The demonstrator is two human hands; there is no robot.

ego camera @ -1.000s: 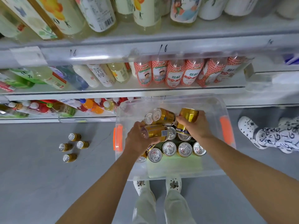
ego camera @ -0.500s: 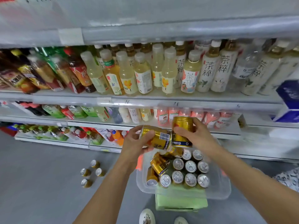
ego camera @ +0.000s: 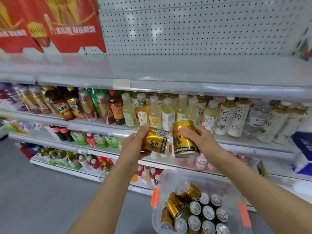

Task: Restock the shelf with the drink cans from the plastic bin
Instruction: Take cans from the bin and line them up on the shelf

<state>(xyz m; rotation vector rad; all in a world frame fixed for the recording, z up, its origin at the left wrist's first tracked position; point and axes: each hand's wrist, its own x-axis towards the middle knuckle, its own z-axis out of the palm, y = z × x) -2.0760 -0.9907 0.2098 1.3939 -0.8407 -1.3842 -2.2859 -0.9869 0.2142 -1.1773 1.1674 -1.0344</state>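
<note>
Below, clear plastic bin [ego camera: 199, 179] with gold cans [ego camera: 195, 208], mostly upright.

Bare top shelf [ego camera: 185, 68] right of red cartons [ego camera: 50, 24]; bottle-packed shelf [ego camera: 168, 112] below.

Two cans up in front of the shelves: left hand [ego camera: 135, 146] holds one can [ego camera: 155, 141] on its side, right hand [ego camera: 200, 141] holds the other can [ego camera: 184, 139] upright, just right of it. Bin [ego camera: 243, 215] sits below, more cans [ego camera: 194, 211] inside, some upright, some tipped at its left. Bottles [ego camera: 168, 112] line the shelf [ego camera: 168, 85] behind the hands; boxes [ego camera: 50, 24] stand top left.
</note>
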